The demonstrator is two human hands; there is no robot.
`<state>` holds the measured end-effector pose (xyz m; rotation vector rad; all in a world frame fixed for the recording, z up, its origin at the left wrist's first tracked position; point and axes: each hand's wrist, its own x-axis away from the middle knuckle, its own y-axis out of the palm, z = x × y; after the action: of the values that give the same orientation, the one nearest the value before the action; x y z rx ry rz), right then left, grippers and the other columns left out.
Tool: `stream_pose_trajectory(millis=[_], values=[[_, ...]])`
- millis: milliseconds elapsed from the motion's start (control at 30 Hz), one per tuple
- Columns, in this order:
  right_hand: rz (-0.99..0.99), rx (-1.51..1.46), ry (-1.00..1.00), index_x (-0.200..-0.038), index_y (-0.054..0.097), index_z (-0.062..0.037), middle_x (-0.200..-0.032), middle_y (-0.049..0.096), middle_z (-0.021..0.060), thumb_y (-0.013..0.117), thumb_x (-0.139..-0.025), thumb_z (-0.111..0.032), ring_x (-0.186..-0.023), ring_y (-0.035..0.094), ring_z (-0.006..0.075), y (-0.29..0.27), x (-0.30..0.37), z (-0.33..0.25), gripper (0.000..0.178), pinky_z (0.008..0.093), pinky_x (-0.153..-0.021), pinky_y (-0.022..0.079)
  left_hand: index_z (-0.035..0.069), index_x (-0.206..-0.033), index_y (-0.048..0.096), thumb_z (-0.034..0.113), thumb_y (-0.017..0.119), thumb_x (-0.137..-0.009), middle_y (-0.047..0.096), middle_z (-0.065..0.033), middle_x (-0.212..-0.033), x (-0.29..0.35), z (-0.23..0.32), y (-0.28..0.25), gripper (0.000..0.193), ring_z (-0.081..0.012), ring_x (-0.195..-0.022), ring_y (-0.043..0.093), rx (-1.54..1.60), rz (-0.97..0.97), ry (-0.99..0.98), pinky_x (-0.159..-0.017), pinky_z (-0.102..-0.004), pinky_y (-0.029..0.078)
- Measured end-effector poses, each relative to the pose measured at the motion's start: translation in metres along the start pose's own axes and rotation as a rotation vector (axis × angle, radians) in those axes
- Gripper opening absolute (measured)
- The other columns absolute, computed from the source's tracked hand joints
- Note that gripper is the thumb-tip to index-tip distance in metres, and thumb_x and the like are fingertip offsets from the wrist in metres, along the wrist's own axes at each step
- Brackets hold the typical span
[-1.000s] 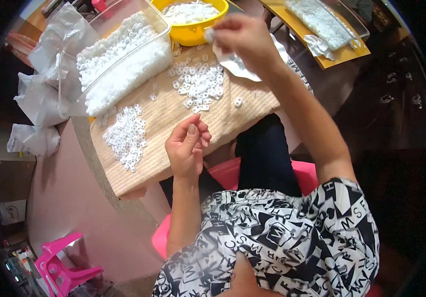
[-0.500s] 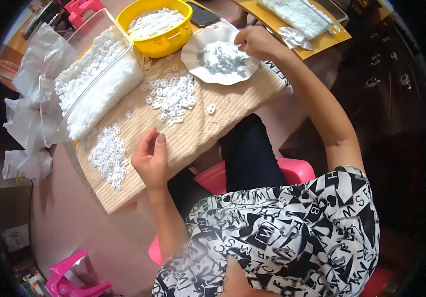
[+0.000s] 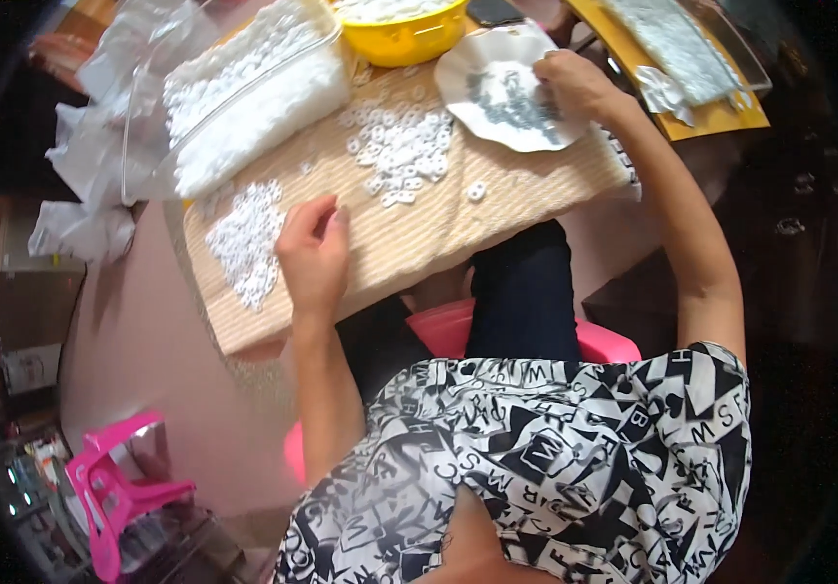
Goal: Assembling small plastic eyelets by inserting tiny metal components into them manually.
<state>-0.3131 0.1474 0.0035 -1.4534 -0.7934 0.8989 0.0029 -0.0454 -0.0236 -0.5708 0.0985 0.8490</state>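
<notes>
My left hand [image 3: 314,255] hovers at the near edge of a ribbed beige work surface, fingers curled toward the thumb; whatever they hold, if anything, is hidden. Beside it lies a pile of small white plastic pieces with holes [image 3: 246,238]. A second pile of similar pieces [image 3: 404,151] spreads farther back, and one loose white piece [image 3: 476,191] lies apart to its right. My right hand [image 3: 579,86] is over the right side of a white wavy-rimmed plate [image 3: 453,70] of small dark grey bits, its fingers pinched together. What is between those fingertips cannot be made out.
A clear tub [image 3: 331,95] heaped with white pieces stands at the back left, by crumpled plastic bags [image 3: 97,161]. Behind are a yellow basin [image 3: 404,41] and a dark phone [image 3: 497,10]. A filled clear bag [image 3: 667,44] lies right; a pink stool [image 3: 112,477] stands lower left.
The whole view has shifted, so the work surface appears higher and farther right. My left fingers have curled in, slightly nearer the left pile. My right hand stays at the plate.
</notes>
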Motion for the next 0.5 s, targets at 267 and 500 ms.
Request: stream_pose_trajectory(millis=[267,500], values=[[0.035,0.129,-0.078,-0.085,0.046,0.0006,-0.084,0.052,0.0193,0.048,-0.070,0.002,-0.084,0.051,0.0349,0.006,-0.002,-0.008,0.015,0.0387,-0.074,0.042,-0.001,-0.081,0.061,0.000,0.059,-0.067,0.055,-0.0124,-0.072,-0.016,-0.002,0.015,0.014,-0.0220,-0.062,0.053,-0.170,-0.073,0.139,-0.058,-0.0295,0.043],[0.301,-0.183,-0.011,-0.084,0.045,0.0017,-0.074,0.053,0.0224,0.050,-0.074,0.003,-0.072,0.054,0.0370,-0.002,0.007,-0.027,0.011,0.0398,-0.062,0.042,0.001,-0.077,0.060,0.000,0.061,-0.064,0.053,-0.0125,-0.071,-0.024,-0.007,0.026,0.013,-0.0278,-0.070,0.050,-0.308,-0.130,0.281,-0.064,-0.0363,0.041]])
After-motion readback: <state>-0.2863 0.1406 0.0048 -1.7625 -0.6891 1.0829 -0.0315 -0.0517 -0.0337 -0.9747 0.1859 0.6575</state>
